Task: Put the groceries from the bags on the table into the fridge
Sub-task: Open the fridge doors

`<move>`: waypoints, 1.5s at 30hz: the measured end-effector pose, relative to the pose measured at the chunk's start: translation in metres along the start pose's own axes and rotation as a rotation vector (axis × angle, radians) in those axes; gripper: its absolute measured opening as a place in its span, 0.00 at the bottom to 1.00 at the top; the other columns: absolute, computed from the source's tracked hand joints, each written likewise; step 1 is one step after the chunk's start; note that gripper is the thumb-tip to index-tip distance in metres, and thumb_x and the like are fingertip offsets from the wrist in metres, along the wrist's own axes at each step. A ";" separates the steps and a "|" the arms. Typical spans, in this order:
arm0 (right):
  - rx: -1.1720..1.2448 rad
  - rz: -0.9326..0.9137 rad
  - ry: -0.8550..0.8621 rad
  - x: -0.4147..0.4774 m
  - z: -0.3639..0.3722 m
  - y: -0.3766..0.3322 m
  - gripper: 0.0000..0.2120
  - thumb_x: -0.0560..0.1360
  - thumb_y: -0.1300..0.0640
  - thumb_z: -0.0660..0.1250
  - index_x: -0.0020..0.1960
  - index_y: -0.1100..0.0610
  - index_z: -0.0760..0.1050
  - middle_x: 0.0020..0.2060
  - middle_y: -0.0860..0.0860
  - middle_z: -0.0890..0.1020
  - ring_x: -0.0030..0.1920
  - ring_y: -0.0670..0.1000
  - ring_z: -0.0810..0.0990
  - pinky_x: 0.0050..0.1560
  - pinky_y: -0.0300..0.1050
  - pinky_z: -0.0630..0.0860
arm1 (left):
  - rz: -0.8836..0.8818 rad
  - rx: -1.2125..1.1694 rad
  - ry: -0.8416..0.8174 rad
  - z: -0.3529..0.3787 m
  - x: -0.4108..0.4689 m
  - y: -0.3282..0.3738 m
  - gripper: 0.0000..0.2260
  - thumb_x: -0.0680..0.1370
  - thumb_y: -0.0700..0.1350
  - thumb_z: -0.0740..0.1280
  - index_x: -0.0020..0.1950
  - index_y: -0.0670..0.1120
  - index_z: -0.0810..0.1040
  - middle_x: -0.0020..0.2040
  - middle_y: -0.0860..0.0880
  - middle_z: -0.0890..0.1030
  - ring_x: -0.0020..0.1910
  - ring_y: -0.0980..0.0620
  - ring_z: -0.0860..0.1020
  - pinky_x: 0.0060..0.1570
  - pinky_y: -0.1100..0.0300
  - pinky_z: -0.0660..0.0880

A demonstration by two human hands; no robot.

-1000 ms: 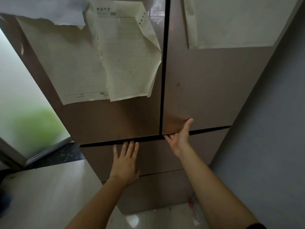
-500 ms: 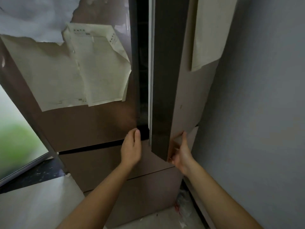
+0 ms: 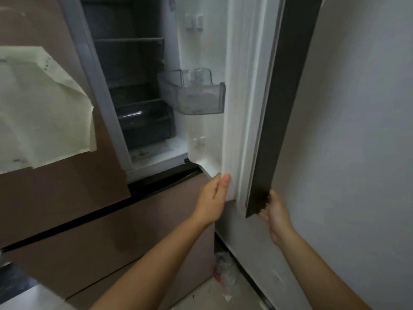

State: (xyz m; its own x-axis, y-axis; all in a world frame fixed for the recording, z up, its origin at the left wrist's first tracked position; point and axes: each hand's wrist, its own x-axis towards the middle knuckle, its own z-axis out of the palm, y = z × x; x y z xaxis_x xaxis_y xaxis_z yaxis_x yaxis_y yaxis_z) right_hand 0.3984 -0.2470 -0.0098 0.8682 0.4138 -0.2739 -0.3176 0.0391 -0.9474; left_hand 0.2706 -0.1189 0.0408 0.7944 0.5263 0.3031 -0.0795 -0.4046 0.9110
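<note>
The brown fridge [image 3: 67, 209] fills the view, and its upper right door [image 3: 283, 104] stands swung wide toward the wall. My left hand [image 3: 212, 195] presses with straight fingers on the white inner lining at the door's bottom corner. My right hand [image 3: 276, 213] holds the dark outer edge of the door's lower corner, its fingers partly hidden behind it. Inside I see dark shelves [image 3: 129, 40], a dark drawer [image 3: 145, 121] and a clear door bin [image 3: 196, 95]. No groceries or bags are in view.
A grey wall [image 3: 357, 153] stands close on the right, just beyond the door. Papers [image 3: 42, 113] hang on the shut left door. Crumpled plastic litter [image 3: 223, 271] lies on the floor by the fridge's base. A pale table corner [image 3: 29, 298] shows at bottom left.
The right door went from shut to wide open, swinging toward the wall. My right hand followed its lower edge; my left hand moved from the drawer front to the door's inner lining.
</note>
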 end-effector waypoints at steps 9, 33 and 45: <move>-0.239 -0.227 -0.060 0.052 -0.039 -0.025 0.24 0.84 0.49 0.54 0.80 0.46 0.60 0.76 0.46 0.69 0.74 0.50 0.69 0.76 0.57 0.63 | -0.010 0.331 -0.053 0.070 0.058 0.027 0.23 0.83 0.61 0.53 0.38 0.46 0.67 0.35 0.51 0.71 0.36 0.50 0.72 0.43 0.48 0.73; -0.226 -0.034 -0.620 -0.012 0.256 -0.026 0.18 0.84 0.52 0.60 0.72 0.55 0.70 0.66 0.55 0.77 0.62 0.54 0.77 0.56 0.49 0.78 | -0.219 0.941 0.784 -0.217 -0.075 -0.024 0.20 0.82 0.53 0.61 0.72 0.46 0.70 0.76 0.43 0.62 0.76 0.44 0.59 0.72 0.47 0.61; -0.314 -0.210 -0.719 -0.086 0.339 0.003 0.29 0.84 0.39 0.48 0.81 0.49 0.54 0.79 0.50 0.61 0.78 0.53 0.60 0.76 0.50 0.58 | -0.530 1.508 0.272 -0.278 -0.122 -0.051 0.45 0.76 0.49 0.67 0.81 0.55 0.37 0.75 0.45 0.23 0.75 0.42 0.25 0.76 0.37 0.50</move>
State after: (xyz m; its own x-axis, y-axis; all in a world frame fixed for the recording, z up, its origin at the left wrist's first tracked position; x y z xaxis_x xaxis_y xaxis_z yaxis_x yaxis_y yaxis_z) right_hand 0.1932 0.0260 0.0669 0.4061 0.9137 -0.0136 0.0392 -0.0323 -0.9987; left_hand 0.0104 0.0454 0.0348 0.4016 0.8815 0.2483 0.9158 -0.3851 -0.1143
